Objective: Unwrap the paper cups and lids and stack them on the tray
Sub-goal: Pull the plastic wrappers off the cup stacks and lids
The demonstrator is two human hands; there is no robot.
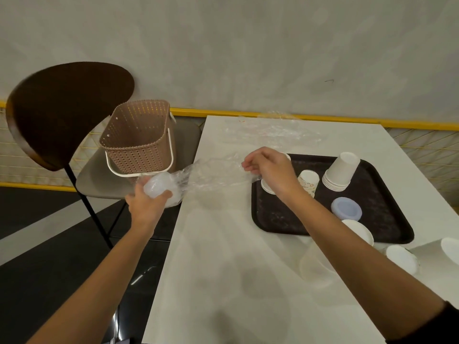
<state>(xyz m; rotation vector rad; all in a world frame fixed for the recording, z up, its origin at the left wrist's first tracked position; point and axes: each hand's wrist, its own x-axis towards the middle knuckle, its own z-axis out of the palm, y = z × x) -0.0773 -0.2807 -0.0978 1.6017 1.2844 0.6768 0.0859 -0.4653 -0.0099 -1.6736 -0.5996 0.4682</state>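
Observation:
My left hand grips a stack of translucent lids still inside a clear plastic sleeve, held off the table's left edge. My right hand pinches the sleeve's open end, stretched out over the left side of the dark tray. On the tray stand a stack of upturned white cups, a printed cup, a white cup partly hidden behind my right hand, and a bluish lid stack.
Crumpled clear wrap lies at the table's far end. More white cups and bowls sit at the table's right, near the tray's front. A brown basket rests on the chair left of the white table.

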